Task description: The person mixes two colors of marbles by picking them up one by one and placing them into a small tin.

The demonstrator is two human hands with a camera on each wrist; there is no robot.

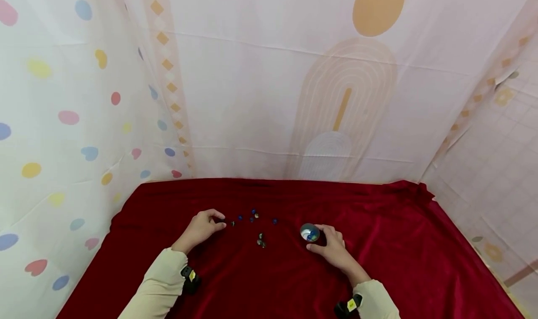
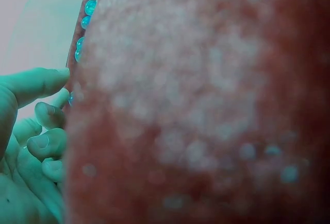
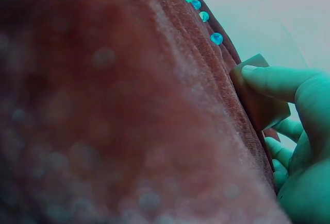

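Note:
In the head view my left hand (image 1: pixel 201 226) is low over the red cloth, thumb and index finger apart, just left of a dark marble (image 1: pixel 233 223). The left wrist view shows a marble (image 2: pixel 71 98) close by the fingertips, partly hidden by the cloth. My right hand (image 1: pixel 333 247) grips a small round cup (image 1: pixel 306 227) by its side, thumb in front and fingers behind. Blue marbles (image 1: pixel 311 236) lie inside its shiny bowl. Seen from the right wrist, the thumb presses the wall of the cup (image 3: pixel 263 103), which has slanting sides.
Between the hands lie scattered blue marbles, one (image 1: pixel 275 221) nearest the cup. A cluster of dark greenish marbles (image 1: pixel 260 242) sits closer to me. The red cloth (image 1: pixel 235 281) is wrinkled and covers the table. Patterned curtains (image 1: pixel 244 99) hang behind and at both sides.

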